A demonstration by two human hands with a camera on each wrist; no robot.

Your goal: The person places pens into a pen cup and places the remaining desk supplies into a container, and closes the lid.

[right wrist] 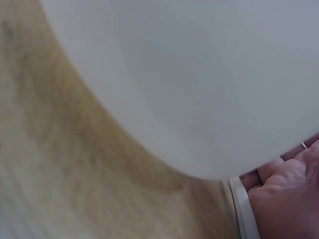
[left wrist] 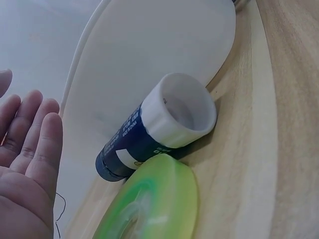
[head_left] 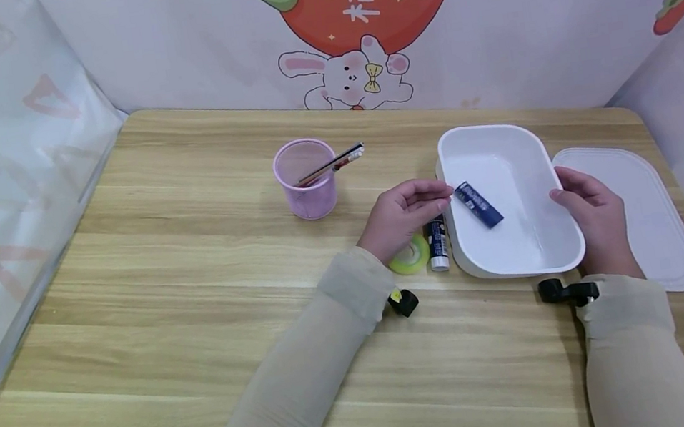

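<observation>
Head view: left hand (head_left: pixel 403 212) has fingers nearly straight, grips nothing that I can see; fingertips are at the near side wall of the box (head_left: pixel 523 236), by the end of a glue stick (head_left: pixel 478 205) lying loose on the box floor. Contact with rim or stick: can't tell. Right hand (head_left: pixel 598 216) grips the opposite side of the box, thumb over the rim, fingers outside. Lid (head_left: pixel 662 229) is off, flat on the table (head_left: pixel 170 337) just outboard of the right hand, partly covered by it. Second glue stick (head_left: pixel 437 244) is outside the box, between its wall and the tape (head_left: pixel 421 261); both sit just below the left hand's fingers. Cup (head_left: pixel 313 199) with pens (head_left: pixel 338 163) stands upright beyond the left hand, well apart from the box. Left wrist view: palm and straight fingers, no grip on anything; second stick and tape lie beside the hand, box wall behind them. Right wrist view: mostly blank box wall, hand at its edge, fingers mostly hidden; lid edge shows next to it. Status, my read: early to partway. Done: lid off, one stick inside. Outstanding: second stick and tape outside, box uncovered. Cup's part in this unclear.
</observation>
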